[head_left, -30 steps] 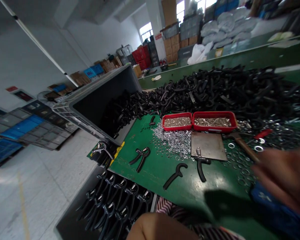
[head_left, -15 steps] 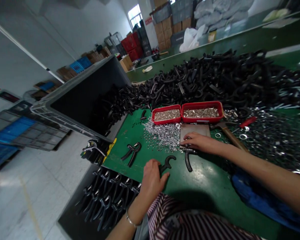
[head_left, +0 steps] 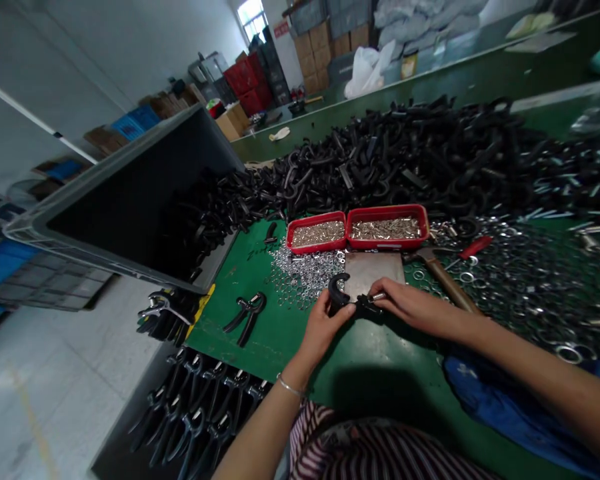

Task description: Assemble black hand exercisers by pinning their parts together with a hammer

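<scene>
My left hand (head_left: 325, 328) is closed around a black hooked handle (head_left: 337, 291), its curved end pointing up past the fingers. Close beside it, my right hand (head_left: 405, 304) pinches a second black handle (head_left: 368, 309) with a small shiny metal piece (head_left: 378, 296) at its top. The two handles meet or nearly meet; fingers hide the exact contact. Just behind them lies a flat metal plate (head_left: 373, 267). Farther left on the green table (head_left: 280, 347) rests an assembled hand grip strengthener (head_left: 249, 315).
Two red trays (head_left: 317, 233) of small metal pins stand behind the plate, with loose rings (head_left: 303, 270) in front. A hammer (head_left: 447, 279) and red-handled tool (head_left: 475, 248) lie right. Black handles (head_left: 380, 153) pile up behind. A grey crate (head_left: 120, 180) tips open left; assembled grips (head_left: 195, 407) fill a lower bin.
My left hand has picked up the hooked handle from the table and brought it up and right. My right hand has lifted the other handle off the plate's edge, bringing the two together.
</scene>
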Available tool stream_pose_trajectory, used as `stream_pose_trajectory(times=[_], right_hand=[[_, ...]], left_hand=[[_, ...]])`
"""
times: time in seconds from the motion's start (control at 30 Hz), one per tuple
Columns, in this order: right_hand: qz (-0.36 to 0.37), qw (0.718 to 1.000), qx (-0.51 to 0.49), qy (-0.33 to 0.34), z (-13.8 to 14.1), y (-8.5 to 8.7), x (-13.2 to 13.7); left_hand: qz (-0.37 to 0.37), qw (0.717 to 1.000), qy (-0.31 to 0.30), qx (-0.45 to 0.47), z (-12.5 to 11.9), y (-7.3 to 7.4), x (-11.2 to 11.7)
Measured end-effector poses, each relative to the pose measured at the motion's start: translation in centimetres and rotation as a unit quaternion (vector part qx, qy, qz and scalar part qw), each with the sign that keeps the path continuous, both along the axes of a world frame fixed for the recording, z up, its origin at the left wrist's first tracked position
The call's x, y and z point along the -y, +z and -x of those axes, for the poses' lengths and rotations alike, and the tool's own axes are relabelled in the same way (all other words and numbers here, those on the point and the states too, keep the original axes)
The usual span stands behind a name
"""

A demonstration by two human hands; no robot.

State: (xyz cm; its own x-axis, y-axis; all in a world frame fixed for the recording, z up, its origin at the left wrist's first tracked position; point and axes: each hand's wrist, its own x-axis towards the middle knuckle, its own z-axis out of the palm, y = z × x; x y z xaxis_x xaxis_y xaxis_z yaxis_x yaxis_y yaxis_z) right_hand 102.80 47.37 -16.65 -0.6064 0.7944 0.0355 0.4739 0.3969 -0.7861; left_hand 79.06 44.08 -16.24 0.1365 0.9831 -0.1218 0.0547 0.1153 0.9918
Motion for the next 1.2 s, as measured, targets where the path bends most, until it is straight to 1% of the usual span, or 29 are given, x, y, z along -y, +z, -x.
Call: stream_pose_trajectory(times=[0.07, 0.1, 0.17, 0.2, 0.23, 0.27, 0.3, 0.37, 0.4, 0.43, 0.47, 0.5, 0.57, 0.6, 0.63, 0.7, 0.77, 0.83, 0.97, 1.2], right_hand=[[-0.001, 1.000, -0.011, -0.024, 0.3, 0.5, 0.5], [-0.004, 0.998, -0.022, -0.050, 0.5, 0.7, 0.6], [0.007, 0.989, -0.059, -0.132, 1.2, 1.0, 0.8], [0.035, 0.980, -0.092, -0.175, 1.6, 1.1, 0.9], [0.082, 0.964, -0.139, -0.212, 2.0, 1.1, 1.0], [0.145, 0.941, -0.196, -0.235, 2.4, 1.0, 1.1], [0.220, 0.911, -0.253, -0.242, 2.8, 0.9, 1.3], [0.356, 0.842, -0.336, -0.225, 3.2, 0.5, 1.6], [0.398, 0.819, -0.353, -0.217, 3.3, 0.2, 1.7], [0.414, 0.811, -0.352, -0.217, 3.2, 0.1, 1.7], [0.409, 0.817, -0.338, -0.224, 2.9, -0.1, 1.7], [0.382, 0.835, -0.314, -0.240, 2.6, -0.1, 1.6], [0.286, 0.885, -0.242, -0.277, 2.0, 0.1, 1.4], [0.227, 0.907, -0.201, -0.292, 1.7, 0.3, 1.3], [0.169, 0.924, -0.163, -0.303, 1.6, 0.5, 1.2], [0.079, 0.943, -0.104, -0.307, 1.4, 0.9, 1.1], [0.027, 0.952, -0.064, -0.299, 1.6, 1.2, 1.1], [0.007, 0.958, -0.030, -0.286, 1.7, 1.2, 1.2], [0.010, 0.964, 0.013, -0.266, 1.3, 1.2, 1.1], [0.026, 0.966, 0.088, -0.242, -0.2, 1.1, 0.8]], left_hand=[[-0.005, 1.000, -0.030, 0.008, -0.8, -0.6, -1.3], [-0.001, 0.999, -0.045, 0.010, -1.1, -0.8, -1.7], [-0.001, 0.999, -0.044, 0.016, -1.4, -1.3, -2.1], [-0.006, 0.999, -0.032, 0.022, -1.6, -1.4, -2.0], [-0.009, 0.999, -0.020, 0.032, -1.9, -1.5, -1.8], [-0.010, 0.999, -0.011, 0.043, -2.2, -1.6, -1.6], [-0.008, 0.999, -0.007, 0.052, -2.4, -1.6, -1.3], [0.006, 0.997, -0.016, 0.070, -3.0, -1.8, -0.6], [0.017, 0.996, -0.027, 0.083, -3.2, -1.9, -0.3], [0.032, 0.994, -0.042, 0.098, -3.3, -2.0, -0.1], [0.053, 0.990, -0.056, 0.115, -3.3, -2.0, 0.0], [0.076, 0.986, -0.065, 0.135, -3.3, -2.0, -0.1], [0.118, 0.977, -0.059, 0.170, -3.2, -2.0, -0.6], [0.131, 0.973, -0.048, 0.185, -3.2, -1.9, -1.0], [0.140, 0.969, -0.036, 0.200, -3.2, -1.9, -1.4], [0.148, 0.964, -0.031, 0.217, -3.4, -1.7, -2.2], [0.155, 0.964, -0.047, 0.209, -3.9, -1.5, -2.8], [0.151, 0.971, -0.058, 0.175, -4.3, -1.4, -3.1], [0.112, 0.988, -0.067, 0.088, -5.0, -1.1, -3.0], [0.093, 0.992, -0.080, 0.034, -6.1, -0.7, -3.1]])
